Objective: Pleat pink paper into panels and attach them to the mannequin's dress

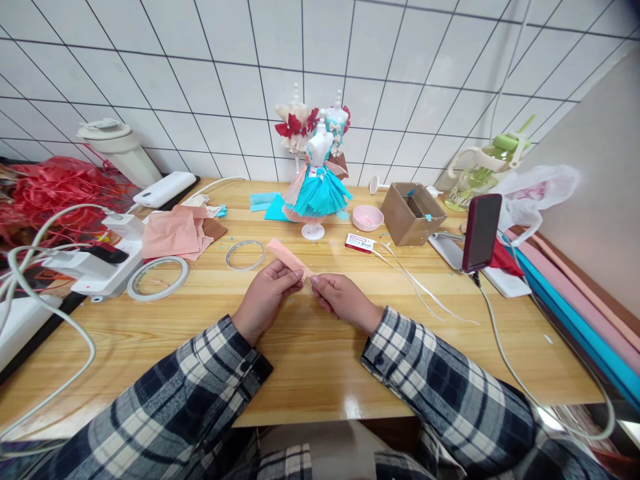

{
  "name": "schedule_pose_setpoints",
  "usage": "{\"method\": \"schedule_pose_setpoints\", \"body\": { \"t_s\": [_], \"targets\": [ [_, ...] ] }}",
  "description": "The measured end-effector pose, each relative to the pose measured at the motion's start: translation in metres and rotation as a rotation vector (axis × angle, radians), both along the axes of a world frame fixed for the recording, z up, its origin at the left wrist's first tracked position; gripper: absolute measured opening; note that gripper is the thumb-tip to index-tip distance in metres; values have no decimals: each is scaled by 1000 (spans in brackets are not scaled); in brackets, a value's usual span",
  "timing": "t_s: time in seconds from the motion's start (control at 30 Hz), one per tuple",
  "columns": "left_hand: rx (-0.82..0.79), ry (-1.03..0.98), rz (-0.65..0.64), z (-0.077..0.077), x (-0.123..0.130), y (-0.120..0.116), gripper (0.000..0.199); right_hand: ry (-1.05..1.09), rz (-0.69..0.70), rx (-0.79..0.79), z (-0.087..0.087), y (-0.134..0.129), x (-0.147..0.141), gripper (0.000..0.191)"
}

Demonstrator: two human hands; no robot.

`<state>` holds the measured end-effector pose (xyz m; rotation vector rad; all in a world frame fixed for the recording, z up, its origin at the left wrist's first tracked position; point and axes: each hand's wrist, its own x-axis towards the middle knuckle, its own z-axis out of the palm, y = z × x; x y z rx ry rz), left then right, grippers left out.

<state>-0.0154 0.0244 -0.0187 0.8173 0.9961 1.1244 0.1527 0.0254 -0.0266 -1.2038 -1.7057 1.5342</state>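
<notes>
Between the thumb and fingers of my left hand (270, 291) is a narrow salmon-pink crepe paper strip (285, 255), its far end sticking out up and to the left. My right hand (345, 298) is closed in a pinch at the strip's other end, close to the left fingertips. The right fingers hide most of that end. Beyond both hands stands a small white dress form (320, 145) wearing a turquoise pleated paper skirt (320, 193). Two more dressed forms are behind it.
Tape rolls (245, 256) and folded pink paper (175, 230) lie to the left, near a power strip (115, 267) with cables. Rightward are a pink bowl (368, 219), a cardboard box (414, 213), white ribbons (425, 287) and an upright phone (482, 233).
</notes>
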Motion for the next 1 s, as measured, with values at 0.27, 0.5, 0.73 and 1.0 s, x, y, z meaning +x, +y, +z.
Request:
{"method": "schedule_pose_setpoints", "body": {
  "t_s": [0.27, 0.5, 0.73, 1.0],
  "targets": [
    [18, -1, -12, 0, 0, 0, 21, -52, -1, 52, 0, 2, 0, 42],
    [16, -23, 19, 1, -1, 1, 20, -84, 27, 76, -1, 1, 1, 45],
    [-53, -74, 41, 2, -1, -1, 21, -42, -25, 59, -7, -1, 0, 42],
    [-133, -132, -19, 1, -1, 0, 14, 22, -16, -10, -8, -1, 0, 43]
  ]
}}
